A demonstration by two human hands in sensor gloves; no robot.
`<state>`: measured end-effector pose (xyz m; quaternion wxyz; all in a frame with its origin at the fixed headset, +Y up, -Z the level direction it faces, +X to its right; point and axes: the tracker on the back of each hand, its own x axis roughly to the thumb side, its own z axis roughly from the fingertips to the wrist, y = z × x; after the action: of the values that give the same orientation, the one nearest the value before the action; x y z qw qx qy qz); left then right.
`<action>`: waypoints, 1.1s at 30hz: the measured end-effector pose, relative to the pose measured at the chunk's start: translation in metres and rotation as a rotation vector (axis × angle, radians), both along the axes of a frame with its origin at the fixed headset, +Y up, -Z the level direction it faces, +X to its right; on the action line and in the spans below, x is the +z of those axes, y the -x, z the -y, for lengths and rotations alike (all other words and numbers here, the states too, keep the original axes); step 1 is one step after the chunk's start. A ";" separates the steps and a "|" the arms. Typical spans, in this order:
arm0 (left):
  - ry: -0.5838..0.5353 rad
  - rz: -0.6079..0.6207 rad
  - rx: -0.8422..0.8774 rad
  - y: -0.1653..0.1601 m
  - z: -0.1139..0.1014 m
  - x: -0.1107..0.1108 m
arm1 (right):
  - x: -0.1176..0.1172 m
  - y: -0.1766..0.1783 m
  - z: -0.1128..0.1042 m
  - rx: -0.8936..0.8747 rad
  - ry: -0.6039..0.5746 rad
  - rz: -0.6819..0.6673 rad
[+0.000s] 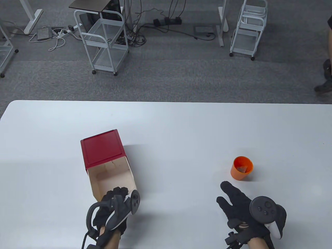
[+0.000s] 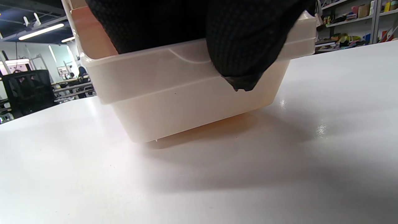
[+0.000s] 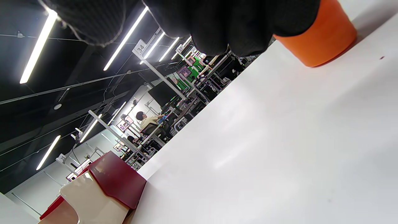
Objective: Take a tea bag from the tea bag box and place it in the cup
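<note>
The tea bag box (image 1: 111, 171) is a cream drawer pulled out toward me from a red cover (image 1: 101, 149); its inside looks bare. My left hand (image 1: 116, 194) grips the drawer's near wall, fingers (image 2: 245, 46) hooked over the rim (image 2: 186, 59). The orange cup (image 1: 241, 167) stands at the right with a tea bag (image 1: 242, 169) inside it. My right hand (image 1: 229, 193) is open and empty, fingers spread just short of the cup. The cup (image 3: 320, 40) and the box (image 3: 102, 189) also show in the right wrist view.
The white table (image 1: 181, 129) stretches wide around both objects. Wire carts (image 1: 103, 39) and cables stand on the floor beyond the table's far edge.
</note>
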<state>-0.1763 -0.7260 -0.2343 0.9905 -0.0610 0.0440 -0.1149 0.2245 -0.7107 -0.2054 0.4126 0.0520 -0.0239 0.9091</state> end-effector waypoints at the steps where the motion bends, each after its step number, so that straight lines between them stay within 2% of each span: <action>1: 0.007 0.000 0.007 0.000 0.000 -0.002 | 0.000 0.000 0.000 0.000 -0.001 0.000; 33: 0.017 -0.099 0.057 0.015 0.003 -0.036 | -0.002 -0.001 0.000 0.012 0.003 0.011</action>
<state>-0.1915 -0.7286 -0.2706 0.9894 -0.0762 0.0904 -0.0839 0.2253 -0.7108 -0.2073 0.4072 0.0464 -0.0247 0.9118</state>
